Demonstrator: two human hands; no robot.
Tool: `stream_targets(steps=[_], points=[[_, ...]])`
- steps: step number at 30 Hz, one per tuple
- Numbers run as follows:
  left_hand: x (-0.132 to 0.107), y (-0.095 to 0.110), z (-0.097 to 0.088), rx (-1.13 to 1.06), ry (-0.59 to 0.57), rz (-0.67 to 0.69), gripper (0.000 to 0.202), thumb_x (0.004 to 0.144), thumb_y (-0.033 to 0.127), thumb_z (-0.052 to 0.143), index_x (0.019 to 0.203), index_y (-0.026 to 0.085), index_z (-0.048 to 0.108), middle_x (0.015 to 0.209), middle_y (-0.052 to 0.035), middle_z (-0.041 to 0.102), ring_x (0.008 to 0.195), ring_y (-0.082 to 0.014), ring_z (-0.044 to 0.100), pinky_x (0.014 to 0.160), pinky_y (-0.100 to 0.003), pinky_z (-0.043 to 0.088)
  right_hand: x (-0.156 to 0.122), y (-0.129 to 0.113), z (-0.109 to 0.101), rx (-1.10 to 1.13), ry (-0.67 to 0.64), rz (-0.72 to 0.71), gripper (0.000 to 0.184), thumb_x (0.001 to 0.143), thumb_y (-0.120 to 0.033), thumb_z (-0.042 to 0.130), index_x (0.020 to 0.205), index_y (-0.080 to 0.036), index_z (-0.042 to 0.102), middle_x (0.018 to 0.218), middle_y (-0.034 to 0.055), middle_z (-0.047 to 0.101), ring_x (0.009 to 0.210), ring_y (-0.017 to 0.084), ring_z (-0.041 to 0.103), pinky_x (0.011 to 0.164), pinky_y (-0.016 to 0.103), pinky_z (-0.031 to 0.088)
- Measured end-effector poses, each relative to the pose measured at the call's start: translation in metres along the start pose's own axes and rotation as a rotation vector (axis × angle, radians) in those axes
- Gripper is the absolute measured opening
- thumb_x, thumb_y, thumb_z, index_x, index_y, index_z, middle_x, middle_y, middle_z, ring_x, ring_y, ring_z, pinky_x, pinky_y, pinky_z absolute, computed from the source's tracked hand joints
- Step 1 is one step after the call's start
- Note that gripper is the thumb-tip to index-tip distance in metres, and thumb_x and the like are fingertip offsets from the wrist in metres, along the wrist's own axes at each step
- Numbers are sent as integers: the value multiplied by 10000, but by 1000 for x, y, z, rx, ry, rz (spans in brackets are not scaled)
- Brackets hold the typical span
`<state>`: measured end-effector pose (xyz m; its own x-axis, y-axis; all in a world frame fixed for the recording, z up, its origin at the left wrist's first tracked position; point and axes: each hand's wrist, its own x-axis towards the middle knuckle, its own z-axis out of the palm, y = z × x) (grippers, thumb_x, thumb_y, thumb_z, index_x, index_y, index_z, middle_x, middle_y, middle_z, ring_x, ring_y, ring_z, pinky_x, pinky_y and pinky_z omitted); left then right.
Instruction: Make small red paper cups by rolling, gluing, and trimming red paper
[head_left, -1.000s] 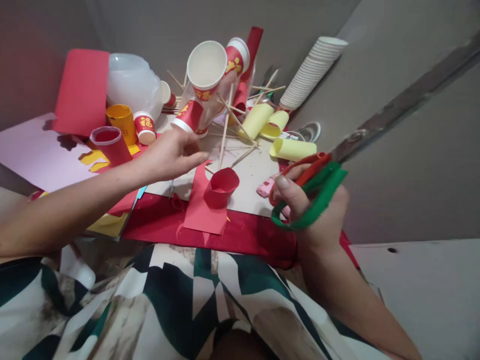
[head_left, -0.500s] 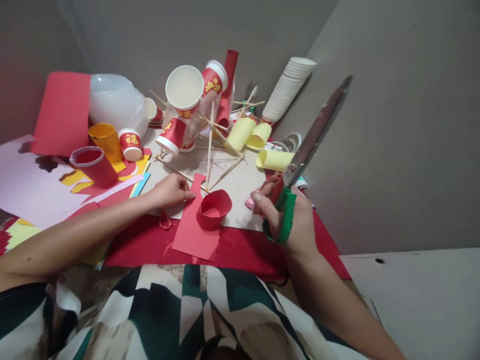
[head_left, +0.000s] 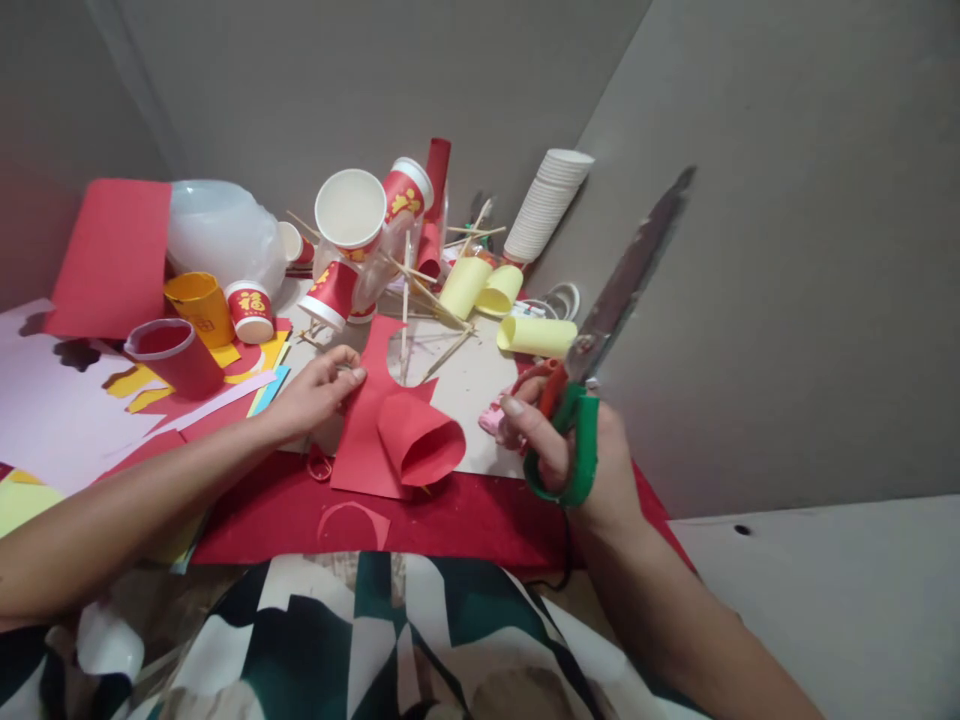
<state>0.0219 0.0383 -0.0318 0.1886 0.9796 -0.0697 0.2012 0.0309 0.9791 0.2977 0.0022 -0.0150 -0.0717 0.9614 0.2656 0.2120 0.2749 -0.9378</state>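
My left hand (head_left: 324, 385) pinches the left edge of a sheet of red paper (head_left: 360, 450) that has a curved cut-out at its upper right. Against the sheet's right side a red paper tube (head_left: 420, 435) lies tipped, its mouth facing me and to the right. My right hand (head_left: 574, 450) grips scissors (head_left: 626, 270) with one green and one orange-red handle; their blades are together and point up and to the right. Beside the right fingertips is a small pink object (head_left: 493, 415), too unclear to name. A red paper offcut (head_left: 356, 525) with a curved edge lies near the table's front edge.
Paper cups (head_left: 351, 210) and wooden sticks (head_left: 406, 300) form a structure behind the sheet. Rolled yellow papers (head_left: 536, 337) and stacked white cups (head_left: 547, 205) stand right of it. On the left are a red paper cylinder (head_left: 180, 360), an orange cup (head_left: 201, 308) and a clear plastic bag (head_left: 225, 235).
The red sheet has been lifted and turned by my left hand. The red tube has tipped over toward the right. A curved offcut now shows in front. The scissors stay in my right hand.
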Motion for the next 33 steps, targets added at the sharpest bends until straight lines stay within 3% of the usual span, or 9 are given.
stream_targets(steps=[6, 11, 14, 17, 21, 24, 29, 33], points=[[-3, 3, -9, -219, -6, -24, 432, 760, 525, 753, 905, 208, 497, 678, 63, 559, 531, -72, 510, 516, -178, 414, 12, 0, 14, 94, 38, 79, 418, 798, -565, 779, 785, -200, 578, 644, -3, 670, 525, 125, 615, 480, 230, 510], [-10, 11, -8, -271, -59, -85, 445, 728, 487, 820, 889, 199, 522, 629, 63, 565, 470, -62, 479, 442, -160, 355, 18, -3, 31, 139, -47, 176, 502, 728, -642, 797, 800, -197, 575, 706, 28, 731, 581, 137, 669, 494, 218, 550], [-11, 10, -6, -316, -89, -109, 416, 749, 453, 821, 913, 207, 528, 647, 61, 595, 484, -63, 497, 456, -158, 364, 15, -9, 38, 185, -147, 221, 467, 724, -594, 811, 765, -199, 564, 631, 11, 715, 546, 136, 667, 482, 212, 541], [-13, 10, -3, -326, -75, -138, 355, 777, 404, 801, 921, 211, 540, 639, 69, 590, 480, -58, 477, 454, -156, 339, 11, -13, 43, 192, -193, 260, 370, 720, -445, 827, 746, -205, 547, 537, -28, 669, 459, 113, 612, 460, 207, 522], [-20, 16, 1, -413, -42, -232, 249, 803, 352, 763, 882, 184, 597, 716, 35, 654, 548, -79, 546, 520, -185, 407, 11, -10, 47, 191, -139, 266, 282, 732, -351, 774, 755, -217, 527, 514, -59, 627, 445, 117, 613, 444, 210, 511], [-26, 15, 3, -503, -56, -283, 248, 737, 301, 804, 845, 150, 640, 758, 7, 697, 639, -106, 590, 602, -217, 462, 13, -8, 46, 173, -69, 263, 290, 708, -342, 789, 762, -221, 531, 521, -67, 612, 454, 127, 626, 425, 214, 498], [-32, 4, 7, -531, -128, -350, 323, 581, 283, 898, 735, 125, 661, 667, -3, 674, 621, -126, 573, 644, -272, 498, 12, -10, 45, 206, -11, 246, 381, 661, -410, 852, 751, -222, 533, 554, -69, 593, 444, 123, 607, 414, 225, 483], [-36, 7, 8, -529, -105, -333, 383, 561, 362, 931, 737, 150, 666, 654, 14, 664, 626, -124, 585, 648, -267, 511, 7, -18, 41, 200, -73, 237, 410, 691, -483, 850, 750, -221, 540, 575, -42, 611, 479, 122, 587, 463, 242, 494]])
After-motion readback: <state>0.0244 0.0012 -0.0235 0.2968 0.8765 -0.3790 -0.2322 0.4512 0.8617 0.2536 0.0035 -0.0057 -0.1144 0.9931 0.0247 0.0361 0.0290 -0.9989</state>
